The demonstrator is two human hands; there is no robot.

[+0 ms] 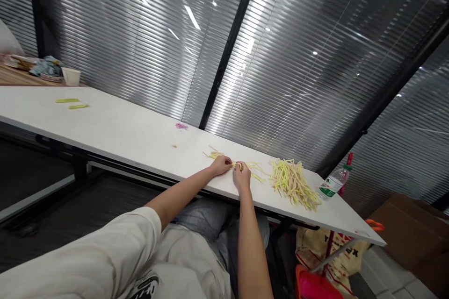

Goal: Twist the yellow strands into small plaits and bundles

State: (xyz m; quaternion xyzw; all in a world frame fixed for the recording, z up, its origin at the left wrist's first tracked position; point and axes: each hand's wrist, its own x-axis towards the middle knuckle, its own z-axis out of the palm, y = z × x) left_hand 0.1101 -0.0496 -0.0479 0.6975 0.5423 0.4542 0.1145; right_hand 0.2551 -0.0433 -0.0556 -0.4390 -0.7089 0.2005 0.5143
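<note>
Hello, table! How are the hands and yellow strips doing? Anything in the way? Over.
Left hand and right hand close together, fingers pinching thin yellow strips. Larger strip heap off to the right. Bottle beyond heap, clear of hands.

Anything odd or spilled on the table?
Possibly: a pink patch near the far edge of the white table, and a tiny brownish speck nearer the camera. Both look like stray bits or stains, apart from the yellow strips.

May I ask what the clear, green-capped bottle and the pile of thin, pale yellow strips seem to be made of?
Clear, green-capped bottle: likely glossy plastic, being see-through with a pale sheen.
Pile of thin, pale yellow strips: apparently matte, lacking bright highlights; perhaps paper, rubber or fabric, too small to tell.
</note>
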